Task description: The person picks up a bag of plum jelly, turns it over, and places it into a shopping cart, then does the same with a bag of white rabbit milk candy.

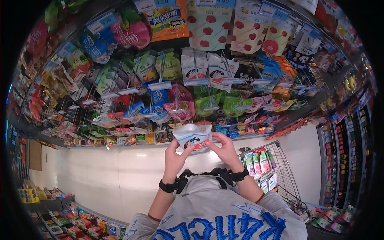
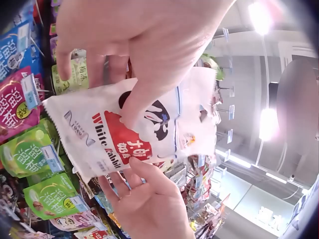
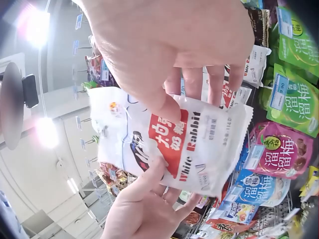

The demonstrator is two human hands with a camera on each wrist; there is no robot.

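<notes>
A white candy bag point(image 1: 193, 138) with a red label and a black-and-white figure is held in front of the chest, below the hanging packets. The left hand point(image 1: 176, 158) grips one side and the right hand point(image 1: 226, 151) the other, thumbs on the printed face and fingers behind. In the left wrist view the bag point(image 2: 84, 130) reads "White Rabbit", with the left hand point(image 2: 144, 35) above it and the right hand point(image 2: 152, 201) below. The right wrist view has the bag point(image 3: 214, 144) between the right hand point(image 3: 174, 40) and the left hand point(image 3: 142, 206).
Hooks of hanging snack packets point(image 1: 168, 66) fill the shelf ahead, with similar white bags point(image 1: 220, 72) among them. A wire cart point(image 1: 286, 168) holding green-and-pink packets point(image 1: 256, 163) stands at the right. More shelves point(image 1: 344, 156) line the far right, and packaged goods point(image 1: 76, 224) lie at lower left.
</notes>
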